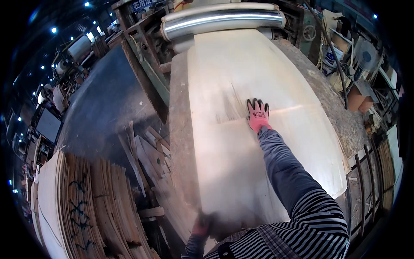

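A large pale wood veneer sheet (241, 159) lies over the machine's table, its far end up against a shiny metal roller (224, 23). Flat on the middle of the sheet rests my right hand (258, 115), in a pink glove with black fingertips, fingers apart and nothing in them. My left hand (201, 226) is low down at the sheet's near left corner. Motion smears it, so its fingers and any hold on the veneer cannot be made out. Dark streaks mark the veneer to the left of my right hand.
A thick stack of veneer sheets (92, 203) stands at the lower left, with scrap strips (148, 155) beside the table. A green metal frame (148, 64) flanks the roller. On the right are a cardboard box (361, 97) and a metal rack (366, 185).
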{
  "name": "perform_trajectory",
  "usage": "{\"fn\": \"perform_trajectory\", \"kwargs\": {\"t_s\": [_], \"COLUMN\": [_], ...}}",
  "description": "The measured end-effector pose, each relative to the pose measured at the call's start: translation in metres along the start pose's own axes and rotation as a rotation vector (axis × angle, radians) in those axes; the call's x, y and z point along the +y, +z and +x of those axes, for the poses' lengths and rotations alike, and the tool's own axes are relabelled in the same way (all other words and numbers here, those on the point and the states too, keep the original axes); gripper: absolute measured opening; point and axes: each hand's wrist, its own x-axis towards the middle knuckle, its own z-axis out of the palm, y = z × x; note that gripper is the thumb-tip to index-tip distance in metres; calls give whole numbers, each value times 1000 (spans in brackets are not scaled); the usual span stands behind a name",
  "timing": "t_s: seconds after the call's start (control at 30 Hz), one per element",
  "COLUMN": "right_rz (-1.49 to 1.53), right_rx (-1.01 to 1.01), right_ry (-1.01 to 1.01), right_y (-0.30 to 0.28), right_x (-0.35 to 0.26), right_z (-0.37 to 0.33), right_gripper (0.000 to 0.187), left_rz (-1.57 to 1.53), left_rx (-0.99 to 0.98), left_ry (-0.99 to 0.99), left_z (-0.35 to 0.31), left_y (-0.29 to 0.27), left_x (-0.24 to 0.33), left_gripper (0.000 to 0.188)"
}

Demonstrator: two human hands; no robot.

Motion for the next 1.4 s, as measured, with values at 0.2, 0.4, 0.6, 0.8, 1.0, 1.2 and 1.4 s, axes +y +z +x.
{"fn": "perform_trajectory", "kwargs": {"t_s": [0.2, 0.4, 0.6, 0.8, 1.0, 1.2, 1.4], "right_rz": [240, 317, 355, 304, 310, 278, 232], "right_rx": [37, -358, -220, 109, -101, -131, -15], "right_ry": [-282, -433, -185, -108, -90, -128, -96], "right_y": [-56, -117, -167, -207, -216, -182, -112], "right_x": [-53, -38, -25, -10, -30, -8, 14], "right_z": [-94, -285, -353, -411, -412, -290, -168], "right_gripper": [67, 73, 68, 59, 60, 51, 47], "left_rz": [380, -69, -104, -350, -507, 437, -152], "left_rx": [144, -214, -490, -459, -339, 233, 106], "left_ry": [419, 365, 362, 402, 391, 335, -11], "left_z": [-5, -25, -60, -126, -103, -13, -5], "left_y": [-10, -11, -7, -33, -45, -12, 9], "left_x": [-15, 68, 133, 150, 143, 36, -44], "left_gripper": [66, 73, 39, 44, 67, 58, 53]}}
